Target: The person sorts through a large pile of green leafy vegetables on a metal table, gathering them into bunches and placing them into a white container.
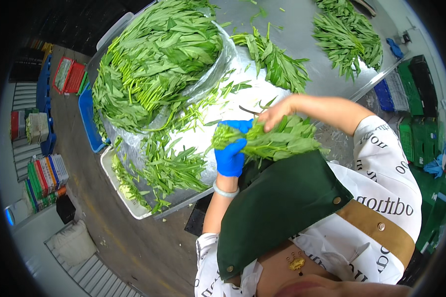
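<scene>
My left hand (230, 161), in a blue glove, grips a bunch of leafy greens (282, 141), which look like water spinach, around the stem end. The leaves trail to the right in front of my green apron. My bare right hand (277, 114) is at the bunch's upper side, its fingers against the leaves. A thin, dark, curved knife blade (248, 110) juts left from this hand; its handle is hidden in the grasp. Beyond my hands, a large heap of greens (160, 55) lies on clear plastic film (223, 63).
Cut leaves and stems (174, 163) litter the metal table (301, 22). A small bunch (275, 59) and a larger pile of greens (347, 41) lie farther back. A white tub (126, 204) and a blue crate (89, 118) stand at the table's left edge. Green crates (418, 141) are stacked at right.
</scene>
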`<state>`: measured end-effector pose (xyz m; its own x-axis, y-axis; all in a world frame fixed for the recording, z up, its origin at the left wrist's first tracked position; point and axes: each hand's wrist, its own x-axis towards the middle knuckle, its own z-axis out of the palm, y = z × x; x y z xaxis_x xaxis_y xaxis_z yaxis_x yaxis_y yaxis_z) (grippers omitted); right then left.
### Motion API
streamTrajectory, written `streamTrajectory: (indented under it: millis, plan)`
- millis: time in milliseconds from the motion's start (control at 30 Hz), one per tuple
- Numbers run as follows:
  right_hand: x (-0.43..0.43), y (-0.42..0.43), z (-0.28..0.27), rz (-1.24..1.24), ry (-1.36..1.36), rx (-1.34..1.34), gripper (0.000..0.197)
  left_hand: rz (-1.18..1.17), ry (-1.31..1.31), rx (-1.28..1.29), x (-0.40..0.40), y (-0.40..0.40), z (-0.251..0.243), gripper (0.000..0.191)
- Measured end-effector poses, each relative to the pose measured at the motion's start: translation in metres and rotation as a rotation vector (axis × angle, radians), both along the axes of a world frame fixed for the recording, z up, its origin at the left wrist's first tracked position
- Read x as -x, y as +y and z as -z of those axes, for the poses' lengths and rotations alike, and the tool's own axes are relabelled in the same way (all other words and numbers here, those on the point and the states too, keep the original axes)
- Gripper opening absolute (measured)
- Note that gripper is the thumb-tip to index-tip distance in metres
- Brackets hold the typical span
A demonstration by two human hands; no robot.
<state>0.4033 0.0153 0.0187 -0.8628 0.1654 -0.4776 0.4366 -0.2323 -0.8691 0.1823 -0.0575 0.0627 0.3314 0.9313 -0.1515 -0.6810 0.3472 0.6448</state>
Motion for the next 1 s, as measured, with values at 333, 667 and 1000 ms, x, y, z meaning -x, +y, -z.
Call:
streamTrajectory:
  millis: [333, 667, 1000]
  plan:
    - [0.007, -0.079, -0.013, 0.185, 0.219, 0.432, 0.087, -0.206, -0.026, 0.073, 0.019, 0.009, 0.007, 0.03]
    - [0.02, -0.028, -0.087, 0.207, -0.142, -0.536, 0.081, 0.368, 0.551, -0.358, 0.097, 0.021, 0.034, 0.063]
    - [0.022, -0.005, -0.061, 0.249, -0.095, -0.661, 0.086, -0.001, 0.858, -0.206, 0.133, 0.018, 0.081, 0.018]
